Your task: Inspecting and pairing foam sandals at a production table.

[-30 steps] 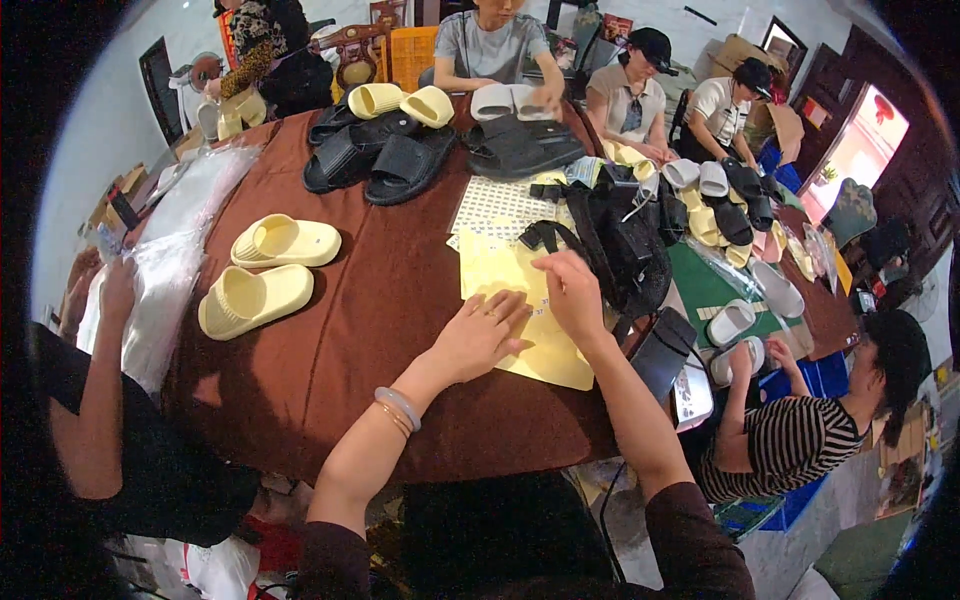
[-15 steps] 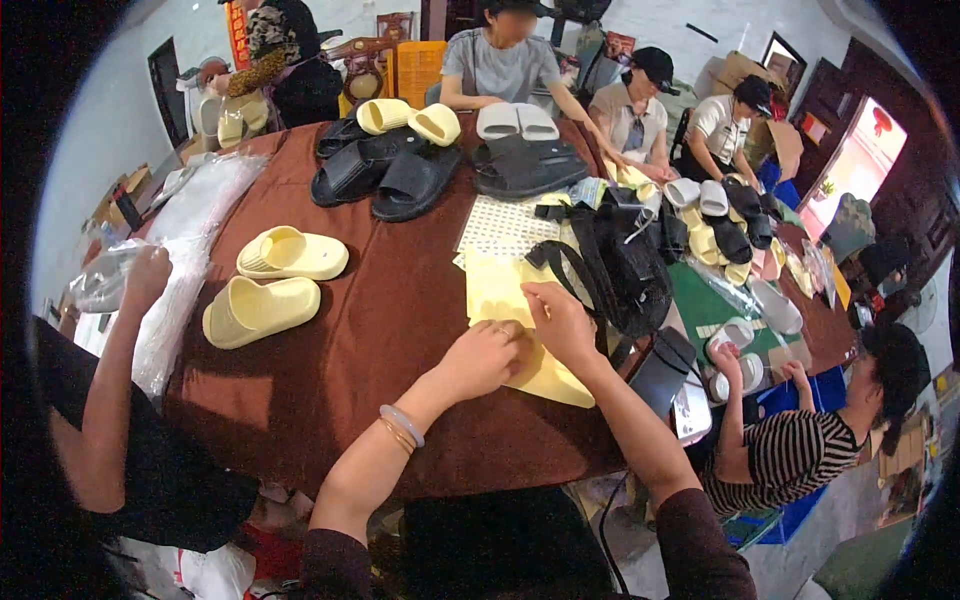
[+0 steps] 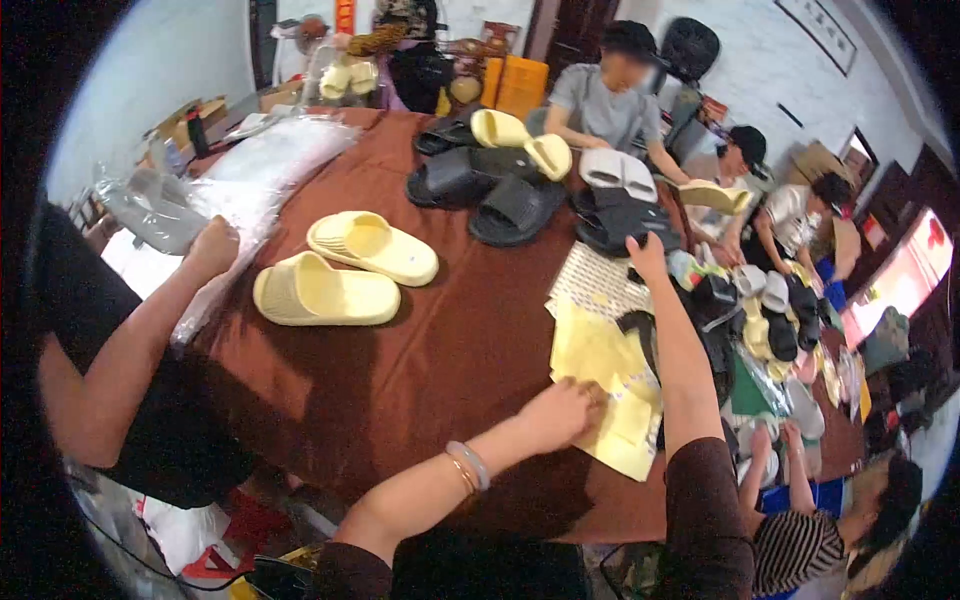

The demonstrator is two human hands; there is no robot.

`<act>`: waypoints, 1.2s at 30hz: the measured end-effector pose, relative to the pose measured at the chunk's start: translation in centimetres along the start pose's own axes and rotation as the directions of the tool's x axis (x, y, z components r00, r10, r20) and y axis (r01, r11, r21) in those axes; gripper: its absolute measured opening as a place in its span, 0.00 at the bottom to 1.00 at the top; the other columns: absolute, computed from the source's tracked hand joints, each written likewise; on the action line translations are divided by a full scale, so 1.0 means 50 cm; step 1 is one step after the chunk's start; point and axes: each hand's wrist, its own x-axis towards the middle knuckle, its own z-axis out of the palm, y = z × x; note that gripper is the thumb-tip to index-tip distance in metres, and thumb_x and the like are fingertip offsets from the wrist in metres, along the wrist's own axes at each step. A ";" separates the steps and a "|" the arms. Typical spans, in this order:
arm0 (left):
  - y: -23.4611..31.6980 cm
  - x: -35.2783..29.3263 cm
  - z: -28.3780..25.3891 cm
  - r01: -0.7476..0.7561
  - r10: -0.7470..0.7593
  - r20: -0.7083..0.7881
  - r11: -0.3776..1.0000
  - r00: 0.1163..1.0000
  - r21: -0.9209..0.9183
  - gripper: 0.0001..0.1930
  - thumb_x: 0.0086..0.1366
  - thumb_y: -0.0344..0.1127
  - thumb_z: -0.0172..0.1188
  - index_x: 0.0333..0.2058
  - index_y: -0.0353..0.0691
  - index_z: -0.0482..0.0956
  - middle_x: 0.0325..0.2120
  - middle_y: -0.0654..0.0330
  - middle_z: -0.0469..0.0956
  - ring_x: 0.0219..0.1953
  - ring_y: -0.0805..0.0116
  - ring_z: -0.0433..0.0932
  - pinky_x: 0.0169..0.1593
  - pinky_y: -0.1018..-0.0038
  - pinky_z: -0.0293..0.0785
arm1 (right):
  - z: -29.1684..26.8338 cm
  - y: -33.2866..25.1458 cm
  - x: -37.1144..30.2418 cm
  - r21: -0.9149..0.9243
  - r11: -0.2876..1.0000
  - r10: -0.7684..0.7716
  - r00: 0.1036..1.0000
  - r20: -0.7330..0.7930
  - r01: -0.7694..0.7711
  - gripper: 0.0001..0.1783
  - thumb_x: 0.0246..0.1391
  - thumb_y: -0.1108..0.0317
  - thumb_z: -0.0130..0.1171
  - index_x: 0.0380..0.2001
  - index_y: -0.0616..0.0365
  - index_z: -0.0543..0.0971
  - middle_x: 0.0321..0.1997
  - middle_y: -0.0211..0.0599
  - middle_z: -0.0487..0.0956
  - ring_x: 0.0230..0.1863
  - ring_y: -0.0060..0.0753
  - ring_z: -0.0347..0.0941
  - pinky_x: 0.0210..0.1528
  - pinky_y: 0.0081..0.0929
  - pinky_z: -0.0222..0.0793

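My left hand [image 3: 562, 412] rests at the left edge of the yellow paper sheets [image 3: 625, 440]. Its fingers are curled together, and whatever may be between them is too small to make out. Farther out, my right hand [image 3: 650, 262] is at the near edge of a black slide slipper [image 3: 612, 222], its fingers closing on that edge. A pair of white slides [image 3: 617, 174] lies over the black footwear. Between my hands, partly under the yellow paper, is a white sheet with rows of small dark marks [image 3: 590, 278].
Pale yellow slides [image 3: 330, 295] stand on the brown tablecloth [image 3: 470, 350]. More black slides [image 3: 515, 210] lie at the back. At left, another person's hand [image 3: 212, 250] is beside a bagged grey slipper [image 3: 150, 210] and clear plastic bags [image 3: 255, 170]. Several people work around the table.
The view has turned right. My right hand has left the yellow paper and reached out to the black slide. My left hand stays by the paper. A person across the table now holds up a yellow slide.
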 end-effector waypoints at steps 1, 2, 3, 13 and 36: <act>0.007 0.000 -0.006 0.016 -0.017 -0.014 0.999 1.000 -0.052 0.18 0.56 0.38 0.59 0.43 0.37 0.77 0.47 0.54 0.72 0.55 0.58 0.68 0.55 0.64 0.65 | 0.011 0.000 0.006 0.087 0.983 0.163 0.987 0.002 -0.162 0.35 0.54 0.48 0.58 0.52 0.70 0.69 0.58 0.60 0.67 0.59 0.56 0.62 0.57 0.47 0.61; 0.009 -0.001 -0.010 0.026 -0.027 -0.019 0.999 0.999 -0.026 0.19 0.58 0.40 0.58 0.46 0.36 0.75 0.48 0.55 0.72 0.56 0.58 0.67 0.55 0.64 0.64 | 0.019 0.003 0.014 0.029 0.987 0.158 0.986 -0.051 -0.156 0.36 0.53 0.47 0.59 0.51 0.69 0.70 0.58 0.59 0.67 0.59 0.54 0.64 0.56 0.46 0.61; 0.009 -0.003 -0.011 0.041 -0.041 -0.020 0.999 0.999 -0.021 0.19 0.58 0.40 0.58 0.46 0.36 0.75 0.48 0.55 0.72 0.56 0.58 0.67 0.55 0.64 0.64 | 0.025 -0.003 0.015 -0.032 0.987 0.154 0.983 -0.101 -0.158 0.36 0.52 0.45 0.60 0.50 0.69 0.71 0.58 0.58 0.68 0.58 0.51 0.65 0.56 0.45 0.61; 0.017 0.016 -0.052 0.130 -0.131 -0.160 0.991 0.978 -0.014 0.32 0.58 0.41 0.60 0.59 0.36 0.62 0.56 0.50 0.65 0.61 0.54 0.62 0.61 0.60 0.59 | -0.040 -0.262 -0.041 0.782 0.604 0.217 0.976 0.026 -0.155 0.28 0.54 0.50 0.61 0.43 0.68 0.72 0.34 0.33 0.71 0.29 0.29 0.68 0.38 0.31 0.73; -0.048 -0.068 -0.210 -0.337 -0.510 -0.114 -0.369 0.853 -0.866 0.32 0.70 0.56 0.40 0.59 0.33 0.61 0.56 0.49 0.67 0.57 0.55 0.68 0.59 0.64 0.66 | -0.285 -0.560 -0.685 0.696 0.651 -0.179 0.829 0.529 -0.303 0.11 0.63 0.66 0.48 0.36 0.62 0.62 0.21 0.38 0.73 0.17 0.28 0.76 0.15 0.25 0.64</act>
